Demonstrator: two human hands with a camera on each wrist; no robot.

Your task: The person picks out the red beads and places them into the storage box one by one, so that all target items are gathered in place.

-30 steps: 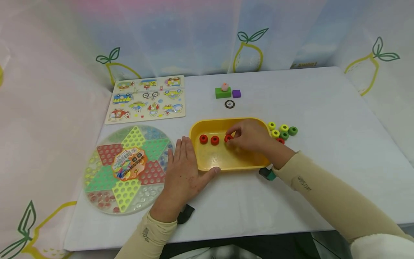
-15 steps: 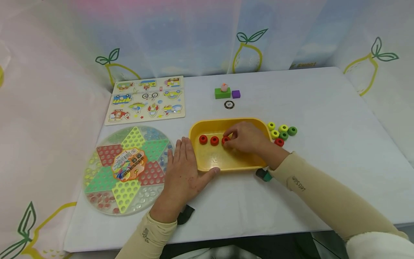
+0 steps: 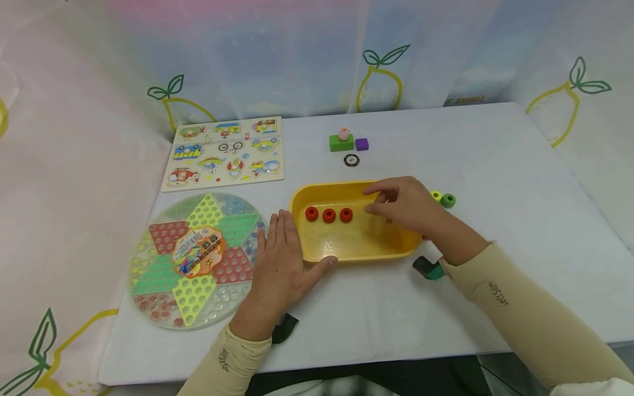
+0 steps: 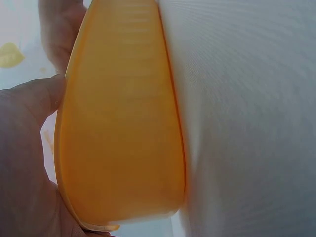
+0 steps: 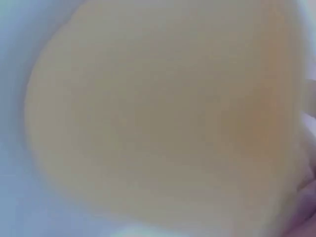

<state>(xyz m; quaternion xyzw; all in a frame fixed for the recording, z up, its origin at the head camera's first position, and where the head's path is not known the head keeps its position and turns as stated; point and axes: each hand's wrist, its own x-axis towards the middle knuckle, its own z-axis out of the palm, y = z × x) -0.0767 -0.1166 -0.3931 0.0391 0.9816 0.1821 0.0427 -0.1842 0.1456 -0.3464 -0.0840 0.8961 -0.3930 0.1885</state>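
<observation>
A yellow tray lies on the white table. Inside it, three red ring-shaped beads stand in a row: a left bead, a middle bead and a right bead. My left hand rests against the tray's left end with straight fingers, its thumb along the front rim. The left wrist view shows the tray's side wall and the thumb at its rim. Over the tray's right part hovers my right hand, fingers loosely bent, holding nothing visible. In the right wrist view the tray is a blur.
Right of the tray are a green bead and a yellow bead; my right hand hides others. A round Chinese checkers board and a picture puzzle board lie left. Behind are a green block, purple block and round disc.
My right hand has set down the third red bead slightly left, let go of it and moved right and up away from it. The left hand stays in place.
</observation>
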